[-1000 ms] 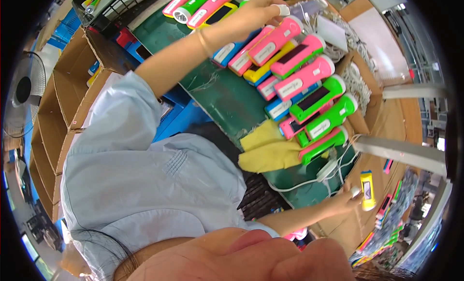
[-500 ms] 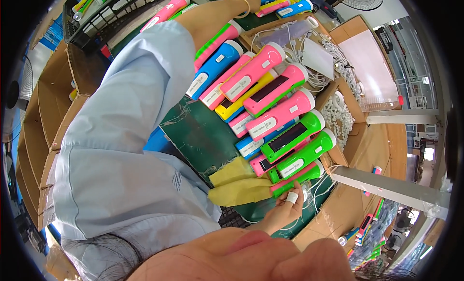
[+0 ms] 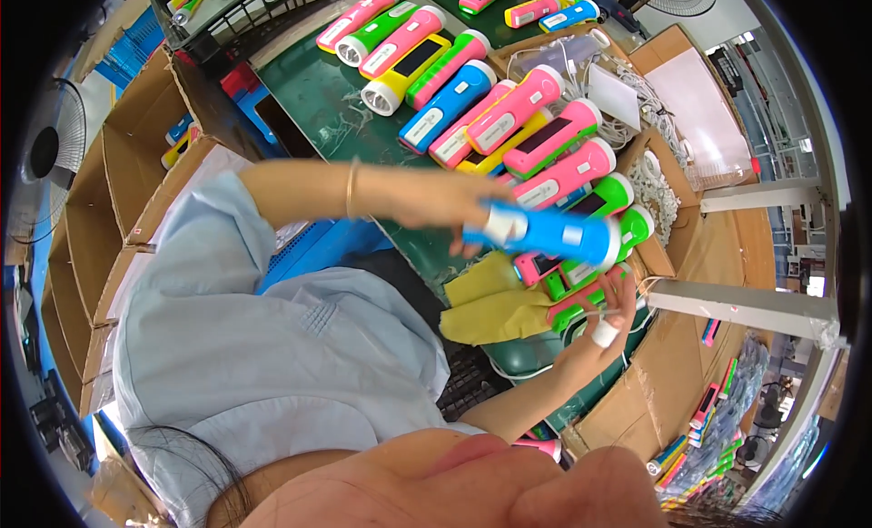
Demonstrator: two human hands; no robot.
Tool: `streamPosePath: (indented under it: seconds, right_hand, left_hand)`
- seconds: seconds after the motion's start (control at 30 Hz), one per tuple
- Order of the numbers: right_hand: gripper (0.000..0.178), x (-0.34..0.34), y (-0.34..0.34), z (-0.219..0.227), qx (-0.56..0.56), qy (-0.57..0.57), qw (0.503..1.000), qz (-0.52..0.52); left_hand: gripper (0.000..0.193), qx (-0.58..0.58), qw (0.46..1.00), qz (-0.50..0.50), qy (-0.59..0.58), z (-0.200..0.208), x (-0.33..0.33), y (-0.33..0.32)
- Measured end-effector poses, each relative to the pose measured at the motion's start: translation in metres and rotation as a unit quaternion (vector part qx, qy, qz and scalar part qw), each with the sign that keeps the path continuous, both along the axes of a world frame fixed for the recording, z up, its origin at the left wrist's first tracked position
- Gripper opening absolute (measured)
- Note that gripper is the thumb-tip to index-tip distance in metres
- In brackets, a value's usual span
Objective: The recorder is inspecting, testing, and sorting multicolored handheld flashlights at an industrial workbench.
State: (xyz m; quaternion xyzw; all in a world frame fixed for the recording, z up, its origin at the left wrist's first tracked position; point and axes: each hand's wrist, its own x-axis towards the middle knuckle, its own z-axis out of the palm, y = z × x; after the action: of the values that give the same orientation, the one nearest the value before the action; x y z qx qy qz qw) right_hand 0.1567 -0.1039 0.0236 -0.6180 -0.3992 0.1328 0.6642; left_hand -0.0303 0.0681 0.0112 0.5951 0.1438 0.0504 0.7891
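A blue flashlight (image 3: 568,236) with a white rim is held in my left hand (image 3: 468,210), whose fingers are closed round its handle end. Both are smeared by motion, above the row of flashlights. My right hand (image 3: 599,333), a white wrap on one finger, has its fingers stretched and apart beside a pink-and-green flashlight (image 3: 572,308). Yellowish cloth (image 3: 495,315) lies left of that flashlight. Pink flashlights (image 3: 516,110), another blue flashlight (image 3: 448,106) and a yellow flashlight (image 3: 409,72) lie in an overlapping row on the green table (image 3: 331,119).
Behind the row stand an open carton of white cables (image 3: 627,88) and a box of small white parts (image 3: 649,183). A white post (image 3: 736,305) juts in at the right. Cardboard compartments (image 3: 113,201) stand at the left, a black crate (image 3: 272,15) at the top.
My left hand has come back from the far top, bringing a blue flashlight over the row. My right hand has lifted slightly with fingers spread. My view has shifted, uncovering flashlights at the far end.
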Motion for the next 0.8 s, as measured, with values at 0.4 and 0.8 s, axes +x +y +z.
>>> streamPosePath:
  seconds: [0.4, 0.8]
  right_hand:
    - [0.031, 0.016, -0.051, 0.010, 0.018, 0.058, 0.994, 0.090]
    - [0.017, -0.047, -0.018, -0.007, -0.115, -0.118, 0.981, 0.102]
  left_hand:
    - [0.058, -0.161, 0.976, -0.073, -0.130, -0.053, -0.018, -0.071]
    - [0.052, -0.223, 0.958, -0.160, -0.084, -0.032, -0.010, -0.105]
